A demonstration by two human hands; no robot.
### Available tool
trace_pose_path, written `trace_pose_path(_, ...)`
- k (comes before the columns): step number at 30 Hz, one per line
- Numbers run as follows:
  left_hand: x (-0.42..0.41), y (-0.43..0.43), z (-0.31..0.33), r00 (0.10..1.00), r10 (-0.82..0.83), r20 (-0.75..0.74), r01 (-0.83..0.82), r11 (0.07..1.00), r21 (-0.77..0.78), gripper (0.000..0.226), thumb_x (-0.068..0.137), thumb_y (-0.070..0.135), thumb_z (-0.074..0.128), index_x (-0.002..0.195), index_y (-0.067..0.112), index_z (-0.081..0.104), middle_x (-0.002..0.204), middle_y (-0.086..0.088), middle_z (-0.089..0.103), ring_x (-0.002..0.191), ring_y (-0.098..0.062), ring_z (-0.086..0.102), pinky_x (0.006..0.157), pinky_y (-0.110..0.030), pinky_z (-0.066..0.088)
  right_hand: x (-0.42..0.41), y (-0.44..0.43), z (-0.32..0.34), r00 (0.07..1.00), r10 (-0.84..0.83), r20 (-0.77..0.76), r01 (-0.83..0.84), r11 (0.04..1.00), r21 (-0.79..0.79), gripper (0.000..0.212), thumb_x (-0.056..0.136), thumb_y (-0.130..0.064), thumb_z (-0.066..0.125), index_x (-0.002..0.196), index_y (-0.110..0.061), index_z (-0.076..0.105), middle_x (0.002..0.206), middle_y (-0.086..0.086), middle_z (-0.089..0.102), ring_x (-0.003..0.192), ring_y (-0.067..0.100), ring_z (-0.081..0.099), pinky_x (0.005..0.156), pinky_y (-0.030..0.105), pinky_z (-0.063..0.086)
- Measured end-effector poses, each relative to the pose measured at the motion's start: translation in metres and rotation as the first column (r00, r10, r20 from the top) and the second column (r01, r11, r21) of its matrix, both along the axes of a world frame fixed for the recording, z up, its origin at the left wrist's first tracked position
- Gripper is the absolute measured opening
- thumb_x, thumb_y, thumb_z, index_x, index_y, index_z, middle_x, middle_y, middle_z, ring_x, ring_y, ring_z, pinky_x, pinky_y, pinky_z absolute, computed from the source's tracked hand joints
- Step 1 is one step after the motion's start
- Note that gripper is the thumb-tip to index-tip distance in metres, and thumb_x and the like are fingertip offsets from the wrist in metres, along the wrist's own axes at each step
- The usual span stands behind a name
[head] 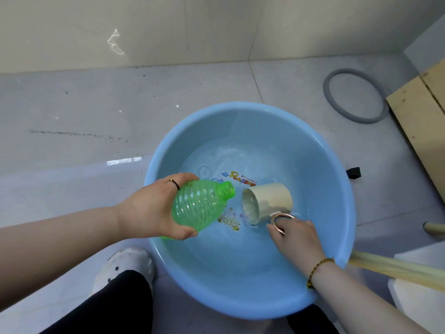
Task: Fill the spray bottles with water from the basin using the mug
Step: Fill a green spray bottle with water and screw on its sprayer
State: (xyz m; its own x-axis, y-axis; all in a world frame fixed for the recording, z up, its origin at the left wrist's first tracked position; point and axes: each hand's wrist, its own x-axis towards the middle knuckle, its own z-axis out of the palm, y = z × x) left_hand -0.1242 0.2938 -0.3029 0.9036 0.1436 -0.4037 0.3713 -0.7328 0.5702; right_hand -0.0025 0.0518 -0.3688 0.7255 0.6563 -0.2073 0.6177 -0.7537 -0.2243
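Gripping a green bottle (199, 206) round its ribbed body with the left hand (154, 208), fingers and thumb curled about it. Hooking the fingers of the right hand (296, 237) round the handle (280, 222) of the mug (272, 198). Holding the bottle uncapped above the left part of the basin (240, 285), long axis running from lower left to upper right, open neck pointing at the mug and just beside its rim. Laying the mug on its side in the water (216, 160), mouth turned left toward the bottle neck, base toward the basin's right wall, handle toward the wearer. Working low over a pale grey tiled floor (72, 116) next to a pale wall (144, 25). Resting the blue basin on that floor, holding shallow water over a cartoon print on its bottom. Planting a white shoe (125, 263) at the basin's near left. Sharing the floor with a grey ring (361, 119) and a wooden board (421, 116) beyond the basin at right.
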Motion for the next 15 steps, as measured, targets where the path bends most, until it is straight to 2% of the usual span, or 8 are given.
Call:
trace_pose_path(1,0.000,0.000,0.000,1.000,0.001,0.000,-0.001,1.000,-0.002,0.111,0.031,0.069,0.046,0.133,0.030,0.027,0.113,0.020,0.038,0.109,-0.004,0.046,0.083,-0.012,0.032,0.001,0.001,0.002,0.989,-0.084,-0.122,0.088,0.996,0.029,0.043,0.087,-0.034,0.037,0.050,-0.021,0.021,0.047,-0.005,0.027,0.063,0.026,0.049,0.059,0.030,0.019)
trace_pose_path(3,0.000,0.000,0.001,1.000,0.001,-0.001,-0.001,1.000,-0.002,0.112,0.030,0.069,0.045,0.134,0.030,0.027,0.113,0.021,0.038,0.107,-0.002,0.045,0.083,-0.011,0.031,0.004,0.002,0.005,0.910,-0.234,-0.342,0.290,0.949,0.123,0.048,0.093,-0.028,0.047,0.050,-0.015,0.033,0.041,-0.004,0.028,0.047,0.012,0.038,0.050,0.024,0.023)
trace_pose_path(5,0.000,0.000,0.001,1.000,-0.003,0.004,0.003,1.000,-0.001,0.112,0.030,0.068,0.045,0.134,0.030,0.027,0.111,0.021,0.037,0.101,0.001,0.042,0.080,-0.009,0.029,0.006,0.003,0.009,0.788,-0.329,-0.520,0.482,0.855,0.190,0.046,0.090,-0.020,0.055,0.046,-0.012,0.043,0.034,-0.007,0.027,0.036,0.008,0.033,0.040,0.017,0.024)
trace_pose_path(7,0.000,0.000,0.002,1.000,-0.006,0.012,0.006,1.000,-0.001,0.112,0.030,0.068,0.044,0.134,0.029,0.027,0.110,0.021,0.036,0.098,0.004,0.039,0.079,-0.007,0.027,0.006,0.003,0.012,0.647,-0.366,-0.669,0.640,0.738,0.214,0.046,0.089,-0.017,0.056,0.044,-0.012,0.047,0.037,-0.009,0.029,0.037,0.006,0.030,0.042,0.015,0.024)
trace_pose_path(9,0.000,0.000,0.002,1.000,-0.011,0.020,0.011,1.000,0.002,0.112,0.031,0.068,0.044,0.134,0.029,0.028,0.110,0.021,0.036,0.097,0.005,0.037,0.079,-0.006,0.027,0.004,0.004,0.018,0.541,-0.360,-0.760,0.733,0.644,0.216,0.044,0.090,-0.015,0.053,0.046,-0.010,0.047,0.036,-0.009,0.031,0.040,0.008,0.030,0.049,0.021,0.026)
trace_pose_path(11,0.000,0.000,0.002,1.000,-0.014,0.026,0.014,1.000,0.003,0.111,0.031,0.068,0.045,0.133,0.029,0.028,0.110,0.022,0.036,0.097,0.005,0.037,0.079,-0.006,0.026,0.001,0.003,0.024,0.483,-0.333,-0.810,0.781,0.582,0.226,0.042,0.091,-0.013,0.050,0.049,-0.007,0.047,0.032,-0.009,0.029,0.035,0.003,0.027,0.048,0.020,0.027)
trace_pose_path(13,0.000,0.000,0.001,1.000,-0.014,0.021,0.014,1.000,0.004,0.111,0.031,0.068,0.044,0.133,0.030,0.028,0.111,0.022,0.035,0.098,0.006,0.036,0.079,-0.007,0.026,-0.002,0.002,0.028,0.475,-0.312,-0.823,0.803,0.537,0.259,0.041,0.091,-0.012,0.049,0.050,-0.006,0.047,0.031,-0.008,0.028,0.034,0.003,0.027,0.044,0.014,0.027)
trace_pose_path(15,-0.001,0.000,0.001,1.000,-0.009,0.016,0.009,1.000,0.005,0.111,0.031,0.068,0.044,0.133,0.031,0.027,0.112,0.023,0.036,0.099,0.005,0.037,0.080,-0.008,0.027,-0.001,0.002,0.035,0.506,-0.289,-0.813,0.804,0.499,0.323,0.043,0.091,-0.011,0.049,0.048,-0.007,0.048,0.032,-0.009,0.029,0.034,0.002,0.027,0.041,0.010,0.026)
